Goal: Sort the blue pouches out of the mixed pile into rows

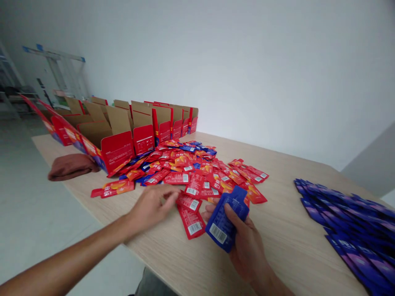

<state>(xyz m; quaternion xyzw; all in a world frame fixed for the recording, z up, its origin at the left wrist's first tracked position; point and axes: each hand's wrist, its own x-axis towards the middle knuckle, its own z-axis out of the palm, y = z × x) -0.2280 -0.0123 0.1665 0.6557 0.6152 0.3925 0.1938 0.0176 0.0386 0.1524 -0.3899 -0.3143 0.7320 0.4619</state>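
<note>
My right hand (248,248) grips a blue pouch (226,220) with a narrow neck and a white barcode, thumb across its front and fingers behind. Whether more pouches lie under it in the hand, I cannot tell. My left hand (151,207) hovers at the near left edge of a heap of red pouches (193,183), slightly blurred, thumb apart from the curled fingers and nothing visible between them. Just beyond its fingertips lies a red pouch (189,202), with another red pouch (191,222) nearer to me. Some blue pouches (189,148) show among the red ones.
Red open-topped cardboard boxes (117,150) stand in rows at the table's back left. A brown cloth (72,166) lies beside them near the edge. Several blue packets (345,218) are fanned in overlapping rows on the right. A white wall (247,74) rises behind the table (277,164).
</note>
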